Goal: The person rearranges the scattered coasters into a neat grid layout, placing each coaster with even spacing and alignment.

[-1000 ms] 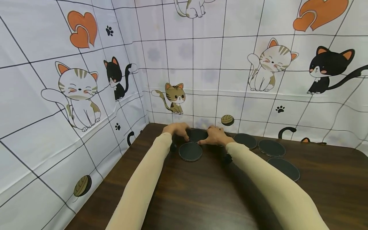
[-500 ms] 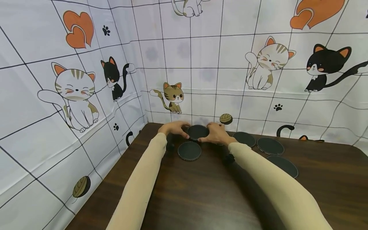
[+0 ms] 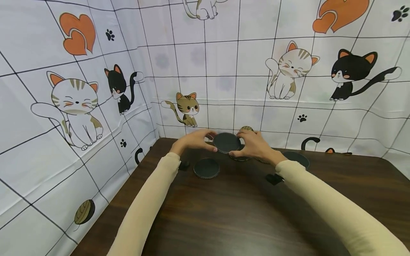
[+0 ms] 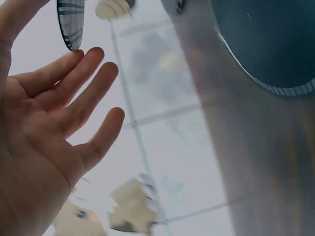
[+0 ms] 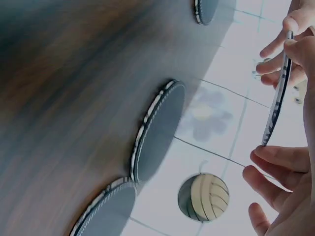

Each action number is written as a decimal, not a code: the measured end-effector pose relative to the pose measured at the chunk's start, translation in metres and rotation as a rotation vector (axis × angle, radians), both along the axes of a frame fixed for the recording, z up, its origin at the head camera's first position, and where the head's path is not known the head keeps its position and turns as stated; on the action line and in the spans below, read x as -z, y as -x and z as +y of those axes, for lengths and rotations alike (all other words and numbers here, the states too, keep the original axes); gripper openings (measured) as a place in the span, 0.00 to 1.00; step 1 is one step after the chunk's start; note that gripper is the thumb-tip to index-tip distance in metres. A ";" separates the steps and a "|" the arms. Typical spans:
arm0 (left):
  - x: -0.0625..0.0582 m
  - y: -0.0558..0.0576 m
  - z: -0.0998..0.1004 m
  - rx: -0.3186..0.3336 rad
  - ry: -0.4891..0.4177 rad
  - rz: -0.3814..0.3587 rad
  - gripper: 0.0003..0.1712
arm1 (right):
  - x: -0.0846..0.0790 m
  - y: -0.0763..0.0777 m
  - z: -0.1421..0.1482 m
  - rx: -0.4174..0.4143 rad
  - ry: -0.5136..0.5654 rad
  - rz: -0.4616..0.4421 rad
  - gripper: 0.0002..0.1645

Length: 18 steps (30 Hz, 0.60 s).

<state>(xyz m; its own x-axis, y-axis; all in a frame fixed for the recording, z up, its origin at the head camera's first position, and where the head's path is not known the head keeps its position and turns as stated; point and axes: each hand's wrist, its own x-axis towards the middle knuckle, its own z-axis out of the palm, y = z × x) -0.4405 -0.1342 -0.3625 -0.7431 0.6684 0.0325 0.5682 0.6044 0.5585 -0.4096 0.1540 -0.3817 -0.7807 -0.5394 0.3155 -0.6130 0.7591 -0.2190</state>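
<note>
A round dark coaster [image 3: 226, 143] with a patterned rim is held up over the far edge of the table, between both hands. My left hand [image 3: 196, 140] pinches its left rim, thumb and fingers curved. At the opposite rim, my right hand [image 3: 254, 145] pinches it the same way. The left wrist view shows the left hand [image 4: 54, 113] with fingertips at the coaster's edge [image 4: 71, 24]. Seen edge-on in the right wrist view, the held coaster [image 5: 278, 96] stands between fingertips, the right hand [image 5: 290, 184] below. Another coaster [image 3: 240, 157] lies partly hidden beneath the right hand.
A matching coaster [image 3: 206, 168] lies on the brown table [image 3: 221, 213] in front of the hands. One more coaster [image 3: 296, 159] shows to the right, partly behind the right sleeve [image 3: 333, 199]. A cat-printed white sheet [image 3: 221, 89] hangs close behind the table.
Both hands have raised the coaster from the table and shifted it rightward. The right forearm has swung right, covering coasters seen earlier. The head view has turned slightly right.
</note>
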 end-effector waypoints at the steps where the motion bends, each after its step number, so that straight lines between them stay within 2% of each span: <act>1: -0.004 -0.006 0.003 0.009 0.002 0.019 0.46 | -0.002 -0.006 0.005 -0.003 0.002 0.011 0.52; 6: -0.016 -0.029 0.019 0.059 0.032 0.094 0.45 | -0.007 -0.034 0.025 -0.011 0.032 0.050 0.52; 10: -0.020 -0.048 0.028 0.091 0.086 0.116 0.42 | -0.003 -0.056 0.034 -0.051 0.089 0.077 0.50; 13: -0.015 -0.061 0.033 0.114 0.162 0.137 0.42 | 0.006 -0.068 0.039 -0.074 0.092 0.086 0.49; 18: 0.007 -0.076 0.040 0.124 0.305 0.193 0.42 | 0.025 -0.081 0.044 -0.087 0.050 0.078 0.47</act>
